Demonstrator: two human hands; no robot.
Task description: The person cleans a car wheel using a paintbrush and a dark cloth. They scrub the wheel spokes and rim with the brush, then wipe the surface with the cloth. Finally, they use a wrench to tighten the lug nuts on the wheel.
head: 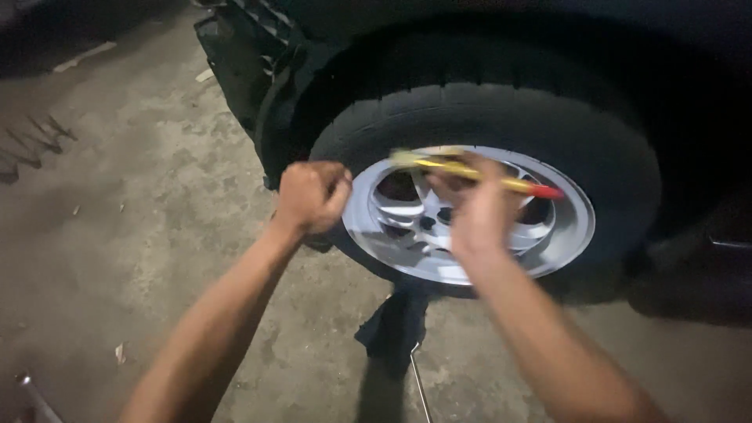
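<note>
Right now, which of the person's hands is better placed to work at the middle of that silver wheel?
The right hand, probably. It holds the yellow, red-tipped tool directly in front of the wheel hub. The left hand is a closed fist off to the side, beside the tyre's edge; whether it holds anything is unclear.

You have a yellow tool (470,171) with a red tip lying crosswise, blurred, before the silver wheel (470,215), which is mounted on the car in a black tyre.

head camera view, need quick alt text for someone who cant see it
A person's right hand holds a blurred yellow stick-like tool with a red tip in front of a silver alloy car wheel, while the left hand is a closed fist beside the black tyre. A dark cloth lies on the concrete floor below.
</note>
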